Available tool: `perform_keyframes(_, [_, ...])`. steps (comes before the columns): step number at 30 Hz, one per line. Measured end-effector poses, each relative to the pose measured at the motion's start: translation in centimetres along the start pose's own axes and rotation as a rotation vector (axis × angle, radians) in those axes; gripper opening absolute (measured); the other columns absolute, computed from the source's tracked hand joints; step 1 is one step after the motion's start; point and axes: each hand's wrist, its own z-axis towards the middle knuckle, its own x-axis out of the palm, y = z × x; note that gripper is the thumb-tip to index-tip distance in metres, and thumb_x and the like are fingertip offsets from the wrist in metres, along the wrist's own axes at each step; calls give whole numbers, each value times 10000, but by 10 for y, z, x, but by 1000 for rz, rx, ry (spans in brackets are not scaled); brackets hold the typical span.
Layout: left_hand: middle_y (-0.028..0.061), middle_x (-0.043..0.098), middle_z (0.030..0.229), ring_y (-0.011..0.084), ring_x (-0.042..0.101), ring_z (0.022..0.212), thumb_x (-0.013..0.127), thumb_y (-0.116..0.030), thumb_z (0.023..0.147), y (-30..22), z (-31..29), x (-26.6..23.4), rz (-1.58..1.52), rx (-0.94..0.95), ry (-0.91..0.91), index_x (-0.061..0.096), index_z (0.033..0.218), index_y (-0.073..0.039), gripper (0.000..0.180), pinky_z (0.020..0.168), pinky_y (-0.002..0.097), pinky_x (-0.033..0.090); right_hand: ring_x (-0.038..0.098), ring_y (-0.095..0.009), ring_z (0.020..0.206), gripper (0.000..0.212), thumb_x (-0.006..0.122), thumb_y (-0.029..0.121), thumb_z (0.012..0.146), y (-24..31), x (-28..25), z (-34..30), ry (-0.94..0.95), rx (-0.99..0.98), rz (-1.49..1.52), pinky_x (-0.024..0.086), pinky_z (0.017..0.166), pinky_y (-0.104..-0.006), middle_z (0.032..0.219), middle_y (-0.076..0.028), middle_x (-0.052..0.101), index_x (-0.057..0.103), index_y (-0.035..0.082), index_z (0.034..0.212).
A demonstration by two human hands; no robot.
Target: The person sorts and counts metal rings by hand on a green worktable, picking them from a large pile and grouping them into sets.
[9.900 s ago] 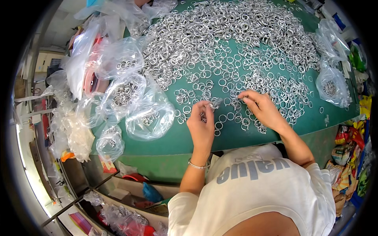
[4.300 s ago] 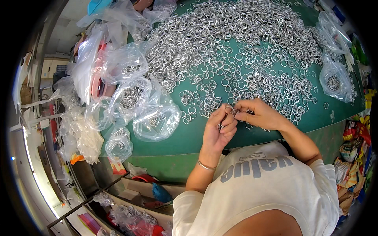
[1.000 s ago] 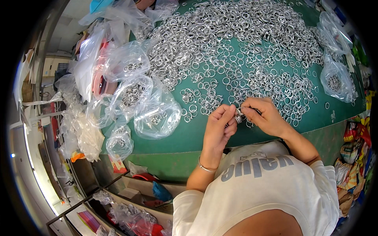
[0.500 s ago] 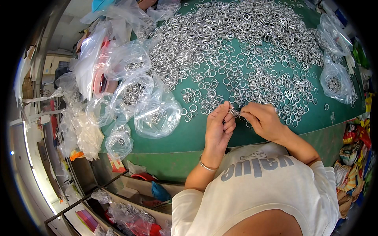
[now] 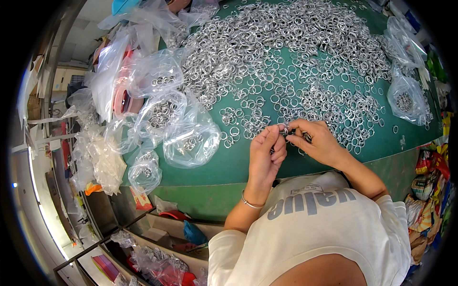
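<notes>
My left hand (image 5: pixel 266 151) is closed, its thumb and forefinger pinching a few silver metal rings (image 5: pixel 285 127) at the fingertips. My right hand (image 5: pixel 320 144) meets it from the right, thumb and fingertips closed on the same rings. More shiny metal shows in the curl of the right fingers, too small to tell apart. Both hands hover over the near edge of a green table (image 5: pixel 224 169). Just beyond them lies a loose spread of silver rings (image 5: pixel 334 107), which rises into a large heap (image 5: pixel 286 24) at the far side.
Clear plastic bags (image 5: pixel 191 143) with rings inside stand on the table's left part, near a red container (image 5: pixel 125 97). Another ring bag (image 5: pixel 406 101) lies at the right edge. Below the table on the left is an open drawer (image 5: pixel 162 231) with bagged items. Colourful packages (image 5: pixel 424 190) are stacked at right.
My right fingertips have shifted slightly up and left, closing in on the left fingertips and the rings. My left hand has barely moved.
</notes>
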Motion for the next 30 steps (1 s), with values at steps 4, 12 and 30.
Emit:
perform_keyframes(4, [-58, 301, 558, 21, 230, 402, 465, -184, 940, -4, 0, 1, -129, -103, -3, 551, 938, -17, 188, 344, 169, 195, 485, -173, 485, 142, 630, 116, 798, -7, 3, -1, -47, -66, -14, 385, 477, -301, 564, -57, 501, 583, 25, 897])
perform_keyframes(12, [-36, 346, 574, 33, 277, 407, 445, -194, 949, -2, -4, -4, -358, -176, 54, 536, 919, -38, 184, 347, 173, 228, 436, -93, 500, 142, 606, 114, 824, 4, 0, 1, 45, 81, 186, 352, 480, -239, 584, -34, 493, 605, 10, 920])
perform_keyframes(30, [-9, 391, 584, 33, 279, 427, 447, -170, 944, -2, -8, 0, 49, -65, 11, 538, 935, -10, 184, 373, 177, 213, 393, -98, 514, 220, 548, 158, 876, -4, -5, -1, 131, 118, 191, 326, 477, -269, 584, -61, 489, 566, -18, 747])
